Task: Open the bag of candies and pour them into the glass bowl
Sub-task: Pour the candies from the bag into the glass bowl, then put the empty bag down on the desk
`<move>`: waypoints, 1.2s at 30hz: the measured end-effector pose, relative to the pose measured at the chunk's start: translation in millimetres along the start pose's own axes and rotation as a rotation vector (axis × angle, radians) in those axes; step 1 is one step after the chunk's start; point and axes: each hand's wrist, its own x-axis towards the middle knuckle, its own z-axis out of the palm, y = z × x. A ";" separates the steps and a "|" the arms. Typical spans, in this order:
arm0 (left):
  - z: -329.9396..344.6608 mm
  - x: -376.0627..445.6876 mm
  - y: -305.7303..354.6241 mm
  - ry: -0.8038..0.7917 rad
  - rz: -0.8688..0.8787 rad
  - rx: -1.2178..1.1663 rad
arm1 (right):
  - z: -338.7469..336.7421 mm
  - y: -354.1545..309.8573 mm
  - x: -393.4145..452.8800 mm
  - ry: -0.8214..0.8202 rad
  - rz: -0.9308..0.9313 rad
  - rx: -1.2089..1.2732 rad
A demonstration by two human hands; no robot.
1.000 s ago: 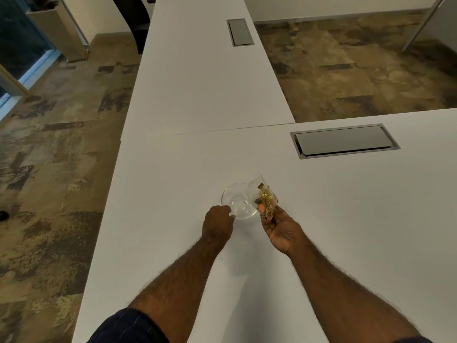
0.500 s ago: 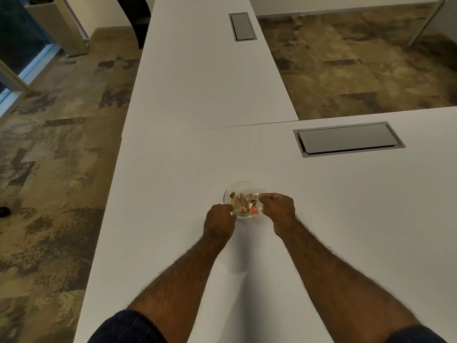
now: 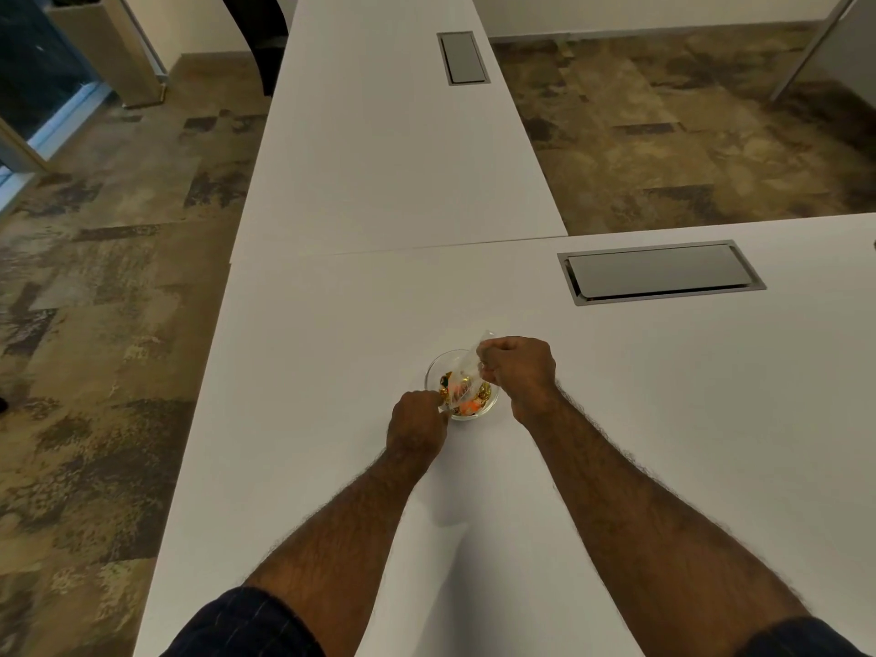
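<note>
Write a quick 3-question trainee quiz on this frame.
1. True or false: the glass bowl already holds candies.
2. Which hand lifts the clear bag above the bowl? A) left hand B) right hand
3. Fill in: the bowl stands on a white ____.

Key: 1 true; 2 B; 3 table.

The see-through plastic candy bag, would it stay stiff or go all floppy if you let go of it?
Probably floppy: the clear plastic candy bag looks thin and crumpled where the right hand pinches it above the small glass bowl. It likely weighs almost nothing, since the wrapped candies seem to lie in the bowl already.
</note>
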 end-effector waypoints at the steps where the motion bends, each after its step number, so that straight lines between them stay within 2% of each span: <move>1: -0.6 0.1 0.0 0.000 0.006 0.003 | 0.1 -1.0 -0.9 -0.001 0.001 0.001; 6: -2.3 1.0 0.6 -0.011 0.039 0.029 | -3.9 -2.7 -7.5 -0.002 0.010 0.047; 10: -2.1 -2.5 -0.7 -0.015 0.048 0.034 | -11.8 -2.3 -19.2 -0.028 0.010 0.215; 14: -3.4 -15.7 3.0 0.046 -0.044 -0.048 | -18.5 5.0 -36.1 -0.094 0.028 0.376; 16: -6.3 -24.9 7.7 0.112 -0.107 -0.201 | -21.1 12.6 -45.3 -0.151 0.048 0.467; 18: -11.9 -33.7 12.8 0.149 -0.163 -0.522 | -21.5 21.7 -53.7 -0.204 0.076 0.548; 21: -24.3 -48.6 16.5 0.047 -0.286 -1.102 | -17.4 37.2 -67.8 -0.241 0.130 0.594; 23: -30.0 -58.1 11.1 0.007 -0.293 -1.252 | -12.7 48.6 -77.6 -0.258 0.173 0.586; 25: -30.4 -67.6 3.3 0.013 -0.302 -1.258 | -9.3 62.3 -86.5 -0.278 0.212 0.593; 28: -23.1 -84.0 -12.3 0.038 -0.322 -1.132 | -6.0 86.0 -99.6 -0.317 0.247 0.528; 36: 2.4 -131.4 -60.0 -0.012 -0.311 -0.831 | -1.7 146.0 -121.1 -0.369 0.274 -0.001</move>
